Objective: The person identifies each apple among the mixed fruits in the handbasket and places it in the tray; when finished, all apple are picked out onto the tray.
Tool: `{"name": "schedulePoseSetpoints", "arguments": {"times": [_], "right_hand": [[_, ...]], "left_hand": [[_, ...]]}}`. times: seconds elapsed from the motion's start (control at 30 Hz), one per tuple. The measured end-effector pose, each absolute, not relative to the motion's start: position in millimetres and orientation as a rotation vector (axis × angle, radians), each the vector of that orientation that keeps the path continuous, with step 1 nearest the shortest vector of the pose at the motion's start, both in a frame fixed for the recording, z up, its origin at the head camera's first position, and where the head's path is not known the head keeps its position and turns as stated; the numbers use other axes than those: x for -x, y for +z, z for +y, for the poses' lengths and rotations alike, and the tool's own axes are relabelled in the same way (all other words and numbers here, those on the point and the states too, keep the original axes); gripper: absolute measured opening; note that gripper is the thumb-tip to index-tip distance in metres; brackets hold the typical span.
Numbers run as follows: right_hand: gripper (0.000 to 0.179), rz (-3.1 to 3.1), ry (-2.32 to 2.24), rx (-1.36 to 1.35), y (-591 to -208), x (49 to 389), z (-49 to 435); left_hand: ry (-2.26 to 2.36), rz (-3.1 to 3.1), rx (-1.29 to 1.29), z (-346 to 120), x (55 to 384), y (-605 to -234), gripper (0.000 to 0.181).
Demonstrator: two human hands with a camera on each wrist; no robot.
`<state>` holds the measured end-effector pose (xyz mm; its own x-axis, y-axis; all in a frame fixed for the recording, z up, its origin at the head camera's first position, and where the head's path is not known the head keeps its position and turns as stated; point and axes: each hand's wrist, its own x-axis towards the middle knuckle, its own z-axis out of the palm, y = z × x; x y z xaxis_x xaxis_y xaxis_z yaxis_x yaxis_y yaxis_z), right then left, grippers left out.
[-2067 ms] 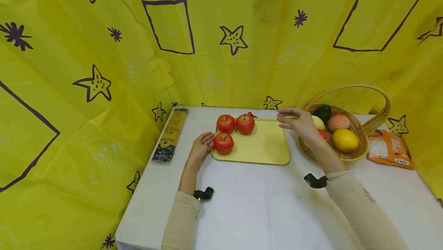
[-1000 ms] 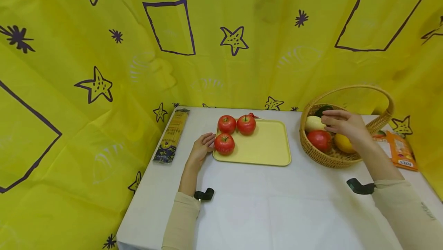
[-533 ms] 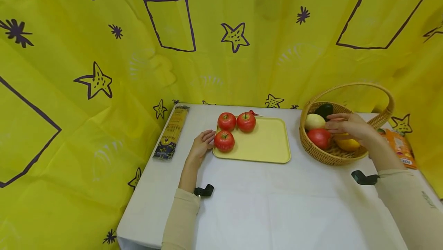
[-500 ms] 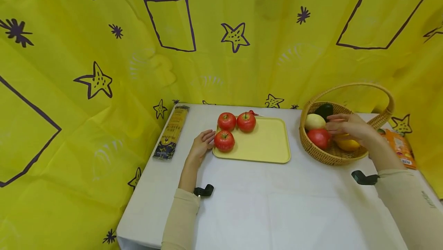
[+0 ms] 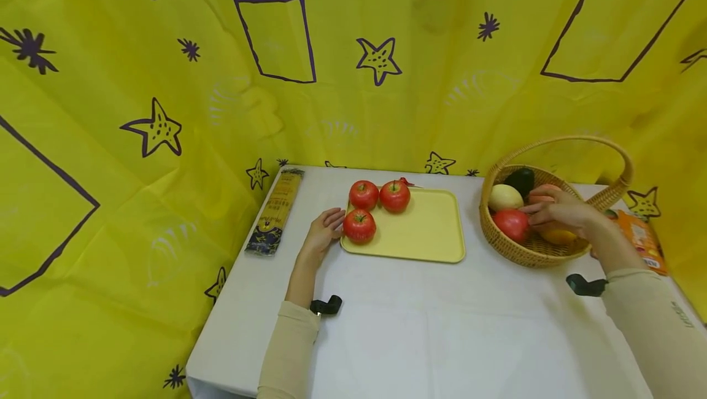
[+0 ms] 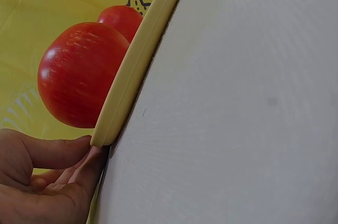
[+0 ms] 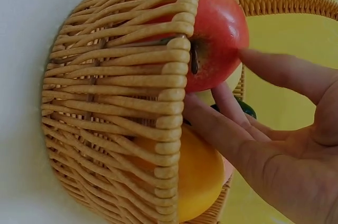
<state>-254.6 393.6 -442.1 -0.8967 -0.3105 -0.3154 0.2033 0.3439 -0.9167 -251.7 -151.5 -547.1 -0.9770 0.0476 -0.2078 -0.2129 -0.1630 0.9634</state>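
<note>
In the head view my left hand [image 5: 321, 233] is at the left rim of a yellow tray [image 5: 425, 227]. The left wrist view shows its thumb and a finger pinching the tray edge [image 6: 127, 84]. Three red apples are on the tray: a front apple [image 5: 359, 226], a back-left apple [image 5: 364, 194] and a back-right apple [image 5: 394, 196]. My right hand [image 5: 566, 212] reaches inside a wicker basket [image 5: 519, 256]. Its thumb touches another red apple [image 7: 219, 36], while extended fingers reach down between that apple and a yellow fruit [image 7: 200, 176]. Some fingertips are hidden.
Also in the basket are a pale round fruit [image 5: 505, 197], a dark green avocado-like one [image 5: 521, 182] and a pinkish one [image 5: 544, 193]. The basket handle [image 5: 574, 139] arches overhead. An orange bag [image 5: 641, 239] lies right; a noodle packet [image 5: 276, 212] lies left.
My right hand has moved from above the tray's right side into the basket, then lower, onto the red apple there. The left hand stays at the tray rim.
</note>
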Motion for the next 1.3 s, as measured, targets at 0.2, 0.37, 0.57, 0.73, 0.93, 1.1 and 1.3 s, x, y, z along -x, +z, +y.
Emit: {"name": "schedulePoseSetpoints", "arguments": {"times": [0.2,0.37,0.57,0.73,0.93,1.1,1.3], "right_hand": [[0.082,2.245,-1.444,0.123,-442.6,255.2,393.1],[0.078,2.463,-1.2,0.167,-438.5,253.2,389.7],[0.079,2.505,-1.084,0.186,-440.7,251.5,386.6],[0.081,2.313,-1.302,0.117,-446.4,252.3,384.6],[0.094,2.242,-1.35,0.102,-444.6,253.5,383.2],[0.095,2.269,-1.298,0.098,-444.3,254.6,380.3],[0.091,2.29,-1.272,0.072,-443.9,253.7,376.0]], "left_hand": [[2.266,1.915,0.193,-151.1,252.2,-548.7,0.071],[2.261,1.93,0.188,-151.1,252.5,-548.8,0.071],[2.251,1.939,0.205,-150.5,251.9,-547.4,0.074],[2.247,1.936,0.216,-150.3,250.5,-546.6,0.075],[2.25,1.935,0.209,-150.7,249.7,-545.8,0.076],[2.256,1.927,0.199,-150.4,249.6,-545.5,0.075],[2.265,1.913,0.183,-150.2,249.6,-545.5,0.073]]}}
